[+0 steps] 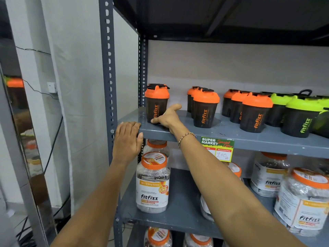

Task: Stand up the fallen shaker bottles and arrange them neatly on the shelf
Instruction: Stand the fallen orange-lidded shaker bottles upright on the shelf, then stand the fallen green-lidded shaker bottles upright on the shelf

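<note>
Shaker bottles (pixel 205 109) upright on grey shelf (pixel 231 138); right hand (pixel 167 116) loosely open beside one, left hand (pixel 127 138) flat

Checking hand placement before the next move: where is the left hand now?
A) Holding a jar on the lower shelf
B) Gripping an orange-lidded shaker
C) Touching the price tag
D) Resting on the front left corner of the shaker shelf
D: the left hand lies flat over the shaker shelf corner, while the right hand touches the leftmost orange-lidded shaker.
</note>
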Available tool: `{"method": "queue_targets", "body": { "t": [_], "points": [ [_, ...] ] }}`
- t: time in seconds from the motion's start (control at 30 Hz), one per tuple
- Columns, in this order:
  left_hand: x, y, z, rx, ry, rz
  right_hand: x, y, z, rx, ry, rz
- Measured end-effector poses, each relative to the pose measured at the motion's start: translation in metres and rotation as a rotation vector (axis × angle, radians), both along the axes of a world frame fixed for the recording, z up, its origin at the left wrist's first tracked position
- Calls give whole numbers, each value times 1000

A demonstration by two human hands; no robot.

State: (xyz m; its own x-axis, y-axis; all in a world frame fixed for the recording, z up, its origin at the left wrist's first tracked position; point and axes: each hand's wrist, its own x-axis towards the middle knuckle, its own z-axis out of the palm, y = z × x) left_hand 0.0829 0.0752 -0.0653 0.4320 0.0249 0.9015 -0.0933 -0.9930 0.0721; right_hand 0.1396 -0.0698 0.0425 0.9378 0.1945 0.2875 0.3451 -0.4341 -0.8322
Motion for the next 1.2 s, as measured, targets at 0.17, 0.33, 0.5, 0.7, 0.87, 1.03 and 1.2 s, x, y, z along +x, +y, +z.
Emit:
{"method": "queue_targets", "body": {
  "t": [0.17, 0.33, 0.5, 0.7, 0.87, 1.03, 1.2],
  "points": [
    [-1, 3, 0, 26, 14, -2, -8, -2, -1, -7, -58, -28],
    [0, 6, -1, 45, 47, 17, -13, -2, 0, -47, -102, -22],
    [-2, 5, 0, 49, 30, 22, -24, -13, -1, -62, -156, 22],
    [-1, -15, -7, -93, 19, 86, -41, -74, -17, 30, -443, -104],
    [-6, -76, -18, -54, -7, -88, -49, -155, -33, 113, -571, -208],
    [-1, -172, -13, 137, 52, -192, -59, -241, -33, 144, -666, -376],
    [9, -276, -2, 188, 98, -205, -62, -345, -23, 181, -665, -498]
  ]
}}
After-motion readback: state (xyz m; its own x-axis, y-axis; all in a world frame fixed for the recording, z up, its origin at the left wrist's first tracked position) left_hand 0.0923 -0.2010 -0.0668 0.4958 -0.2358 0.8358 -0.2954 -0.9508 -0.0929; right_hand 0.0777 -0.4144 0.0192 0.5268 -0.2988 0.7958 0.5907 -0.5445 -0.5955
